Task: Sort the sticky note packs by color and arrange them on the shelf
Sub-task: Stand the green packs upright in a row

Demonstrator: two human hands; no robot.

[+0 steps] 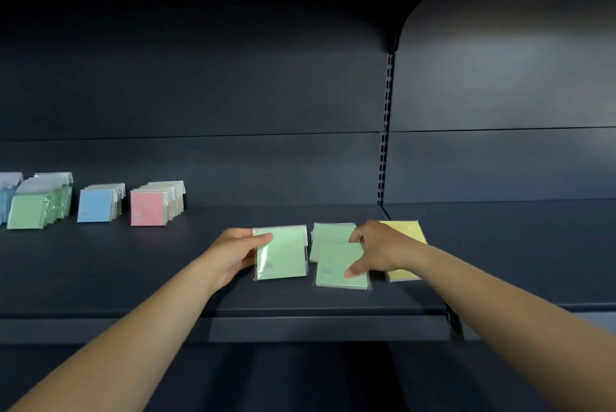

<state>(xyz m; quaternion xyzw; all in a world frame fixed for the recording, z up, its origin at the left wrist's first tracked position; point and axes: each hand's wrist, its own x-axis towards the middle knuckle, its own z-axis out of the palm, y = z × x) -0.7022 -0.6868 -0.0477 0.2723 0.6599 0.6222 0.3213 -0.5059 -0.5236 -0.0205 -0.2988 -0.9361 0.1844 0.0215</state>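
Observation:
My left hand [233,253] grips a green sticky note pack [283,255] by its left edge, thumb on top, the pack tilted up off the dark shelf [166,271]. My right hand [380,250] pinches a second green pack [336,265] that lies flat, thumb on its lower right and fingers over its top. Another green pack [328,233] lies partly under that one. A yellow pack [408,235] lies behind my right hand, mostly hidden by it.
At the shelf's left stand sorted upright rows: a pink row [153,205], a blue row [100,203], a green row [38,206] and more blue [6,195] at the frame edge. A slotted upright [386,128] divides the back panel. An upper shelf overhangs.

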